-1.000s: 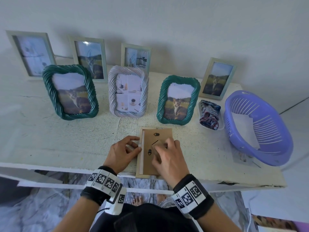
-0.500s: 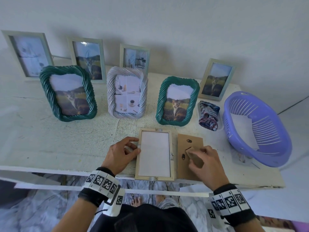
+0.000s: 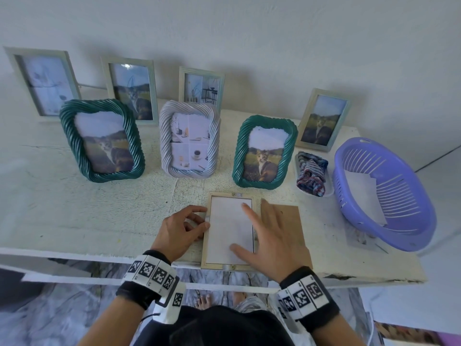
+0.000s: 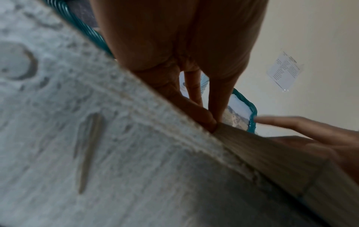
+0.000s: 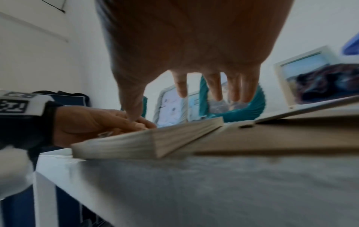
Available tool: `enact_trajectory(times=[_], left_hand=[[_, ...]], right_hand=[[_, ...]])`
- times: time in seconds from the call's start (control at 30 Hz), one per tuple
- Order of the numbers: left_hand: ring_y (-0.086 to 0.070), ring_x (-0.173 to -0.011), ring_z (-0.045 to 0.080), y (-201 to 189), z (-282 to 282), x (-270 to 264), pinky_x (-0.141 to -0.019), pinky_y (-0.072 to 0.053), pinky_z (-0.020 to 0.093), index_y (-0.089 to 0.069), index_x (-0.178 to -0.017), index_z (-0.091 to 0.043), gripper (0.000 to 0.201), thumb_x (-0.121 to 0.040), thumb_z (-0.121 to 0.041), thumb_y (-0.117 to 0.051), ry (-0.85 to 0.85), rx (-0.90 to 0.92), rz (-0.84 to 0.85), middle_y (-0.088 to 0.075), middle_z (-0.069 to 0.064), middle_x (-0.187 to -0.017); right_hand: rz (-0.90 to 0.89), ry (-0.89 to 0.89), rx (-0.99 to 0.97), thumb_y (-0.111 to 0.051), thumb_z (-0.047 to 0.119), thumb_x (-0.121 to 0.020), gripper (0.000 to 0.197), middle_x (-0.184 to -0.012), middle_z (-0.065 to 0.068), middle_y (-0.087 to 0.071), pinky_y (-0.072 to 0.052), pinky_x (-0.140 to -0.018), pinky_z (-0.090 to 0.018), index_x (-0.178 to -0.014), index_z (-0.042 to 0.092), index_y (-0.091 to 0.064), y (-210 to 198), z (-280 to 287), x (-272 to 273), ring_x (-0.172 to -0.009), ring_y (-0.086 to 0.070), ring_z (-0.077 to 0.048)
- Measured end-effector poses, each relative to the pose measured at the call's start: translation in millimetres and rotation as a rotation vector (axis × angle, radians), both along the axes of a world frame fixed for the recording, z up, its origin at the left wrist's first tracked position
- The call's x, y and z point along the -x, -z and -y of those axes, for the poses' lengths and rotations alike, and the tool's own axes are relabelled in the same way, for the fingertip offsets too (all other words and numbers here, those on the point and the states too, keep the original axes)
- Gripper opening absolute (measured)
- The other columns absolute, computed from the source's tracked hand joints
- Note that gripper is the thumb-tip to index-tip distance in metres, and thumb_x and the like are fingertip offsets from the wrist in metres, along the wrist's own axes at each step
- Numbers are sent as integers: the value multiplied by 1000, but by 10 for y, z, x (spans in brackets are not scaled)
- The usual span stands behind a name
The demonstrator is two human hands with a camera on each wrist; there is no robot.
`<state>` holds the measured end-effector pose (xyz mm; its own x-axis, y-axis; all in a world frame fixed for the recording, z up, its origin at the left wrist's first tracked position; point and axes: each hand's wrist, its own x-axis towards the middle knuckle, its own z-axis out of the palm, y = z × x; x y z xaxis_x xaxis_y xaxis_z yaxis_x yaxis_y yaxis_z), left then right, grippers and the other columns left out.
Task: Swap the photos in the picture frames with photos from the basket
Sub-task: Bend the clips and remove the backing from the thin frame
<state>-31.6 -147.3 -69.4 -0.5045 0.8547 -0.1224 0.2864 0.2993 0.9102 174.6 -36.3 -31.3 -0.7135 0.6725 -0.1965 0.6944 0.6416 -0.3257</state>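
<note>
The frame (image 3: 228, 231) lies face down at the table's (image 3: 74, 221) front edge, left hand (image 3: 180, 227) pinching its side, right hand (image 3: 268, 242) spread open over the thin, bendy photo (image 3: 224, 228), so I'd lift it by 1 corner.

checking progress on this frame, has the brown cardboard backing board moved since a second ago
Yes. The brown cardboard backing board covered the pale wooden frame lying face-down a second ago; it now lies flat on the white table just right of that frame, toward the purple plastic basket.
</note>
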Motion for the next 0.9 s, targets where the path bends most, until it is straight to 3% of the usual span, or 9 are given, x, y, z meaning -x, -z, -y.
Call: enact_trajectory(times=[0.07, 0.17, 0.47, 0.9], left_hand=[[-67, -60, 11, 3, 0, 0, -65, -61, 32, -65, -106, -32, 28, -84, -19, -76, 1, -4, 4, -70, -6, -84], [-68, -60, 11, 14, 0, 1, -65, -60, 31, -67, -107, -29, 28, -83, -20, -76, -6, -10, 1, -70, -7, -83], [-68, -61, 11, 23, -7, 3, -66, -60, 31, -67, -110, -25, 28, -83, -19, -76, -8, -9, 10, -71, -7, -81], [-69, -61, 12, 65, -6, 14, -67, -61, 37, -68, -108, -29, 27, -83, -22, -77, -17, -20, 22, -69, -13, -77]], right_hand=[[82, -72, 39, -47, 86, -70, 104, -161, -7, 17, -11, -117, -52, -143, 54, 19, -4, 72, 143, -147, 14, -32], [150, -112, 34, -46, 91, -63, 112, -158, -15, 23, -1, -118, -51, -139, 54, 27, 26, 113, 254, -145, 20, -38], [211, -105, 22, -45, 93, -60, 113, -157, -18, 25, -3, -118, -52, -142, 54, 22, 126, 45, 305, -145, 16, -42], [219, -80, 78, -55, 88, -59, 121, -158, -19, 19, 2, -118, -49, -152, 40, 7, 91, 13, 374, -145, 17, -40]])
